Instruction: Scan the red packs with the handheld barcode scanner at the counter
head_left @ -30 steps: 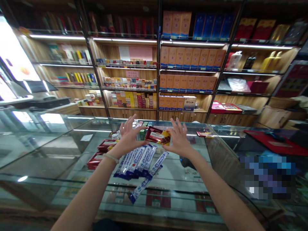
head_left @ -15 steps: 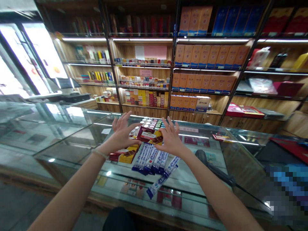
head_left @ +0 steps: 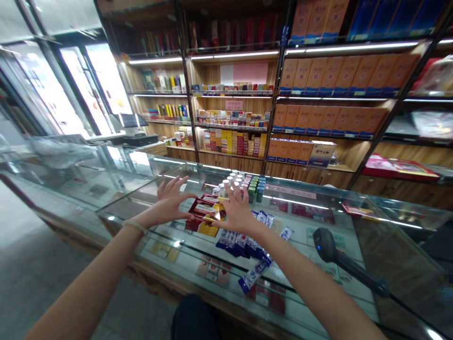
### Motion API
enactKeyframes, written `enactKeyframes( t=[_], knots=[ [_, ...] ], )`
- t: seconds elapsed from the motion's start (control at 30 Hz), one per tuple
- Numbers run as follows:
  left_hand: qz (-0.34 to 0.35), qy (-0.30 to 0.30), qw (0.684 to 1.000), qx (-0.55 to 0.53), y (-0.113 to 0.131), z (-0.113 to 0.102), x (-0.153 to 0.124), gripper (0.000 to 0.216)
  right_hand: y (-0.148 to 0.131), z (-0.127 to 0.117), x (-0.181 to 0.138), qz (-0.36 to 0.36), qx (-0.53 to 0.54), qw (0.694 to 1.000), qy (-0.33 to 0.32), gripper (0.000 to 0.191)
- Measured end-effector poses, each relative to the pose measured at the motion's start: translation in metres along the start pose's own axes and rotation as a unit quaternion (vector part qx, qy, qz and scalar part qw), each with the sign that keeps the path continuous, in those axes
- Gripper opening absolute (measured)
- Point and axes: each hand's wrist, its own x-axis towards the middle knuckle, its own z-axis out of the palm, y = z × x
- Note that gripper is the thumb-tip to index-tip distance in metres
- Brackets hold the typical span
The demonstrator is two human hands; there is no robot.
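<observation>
A maroon-and-yellow chocolate packet (head_left: 204, 208), its front printed with a chocolate bar, is held between my two hands. My left hand (head_left: 170, 200) grips its left end with thumb and lower fingers, the other fingers raised. At the right end, my right hand (head_left: 236, 210) grips it in the same way. Directly beneath and behind it on the glass counter are similar maroon-and-yellow packets (head_left: 208, 230), partly hidden by the held one. Just right of them lie several blue-and-white stick packs (head_left: 230, 242), some hidden under my right hand and forearm.
Small bottles with white caps (head_left: 226, 182) and green tubs (head_left: 253, 189) stand in rows behind my hands. A black handheld scanner (head_left: 325, 245) lies on the glass counter (head_left: 300, 288) at right. Shelves of orange boxes (head_left: 318, 75) line the back wall.
The chocolate packet has moved left and down, from above the stick packs to over the similar packets, with both hands on it. My view has turned left.
</observation>
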Motion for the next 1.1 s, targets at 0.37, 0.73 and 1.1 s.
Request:
enactKeyframes(
  t=[0.37, 0.73, 1.1],
  knots=[
    [-0.032, -0.008, 0.999, -0.002, -0.022, 0.044, -0.022, 0.058, -0.009, 0.024, -0.006, -0.029, -0.031, 0.999, 0.023, 0.071],
    [-0.021, -0.021, 1.000, -0.005, -0.016, 0.032, -0.024, 0.071, -0.007, 0.020, -0.013, -0.035, -0.022, 0.999, 0.033, 0.069],
    [-0.016, 0.017, 0.999, 0.023, 0.037, 0.022, 0.013, 0.086, 0.031, -0.009, -0.034, 0.023, -0.032, 0.998, 0.043, 0.077]
  ],
)
